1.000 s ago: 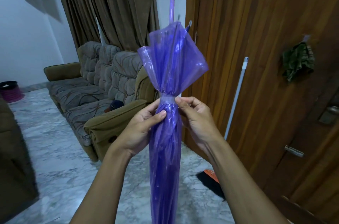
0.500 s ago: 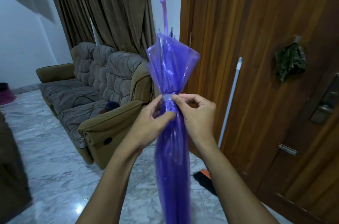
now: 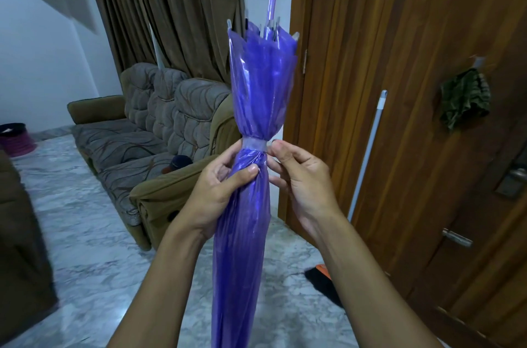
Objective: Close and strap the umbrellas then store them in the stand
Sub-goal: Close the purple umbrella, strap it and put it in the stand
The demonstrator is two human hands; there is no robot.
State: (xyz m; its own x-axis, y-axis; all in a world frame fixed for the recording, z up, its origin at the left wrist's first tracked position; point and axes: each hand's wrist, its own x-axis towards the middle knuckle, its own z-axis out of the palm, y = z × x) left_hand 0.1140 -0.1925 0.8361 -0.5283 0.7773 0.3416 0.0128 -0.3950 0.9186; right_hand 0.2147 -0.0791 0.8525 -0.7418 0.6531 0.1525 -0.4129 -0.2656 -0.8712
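Umbrella (image 3: 251, 205) vertical, hook up, above the floor (image 3: 85, 233). Left hand (image 3: 219, 190) grips it just under the strap (image 3: 253, 143). Right hand (image 3: 299, 176) opposite, loosely curled beside the strap, holding nothing.

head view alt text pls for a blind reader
A closed purple umbrella, handle up, is held upright: the left hand grips it just below the strap, and the right hand has fingertips at the strap. Behind are a sofa on the left and a wooden door on the right.

Home living rm: sofa (image 3: 148, 131), curtains (image 3: 171, 11), marble floor (image 3: 94, 248), wood door (image 3: 427, 91) w/ handle (image 3: 516, 175).
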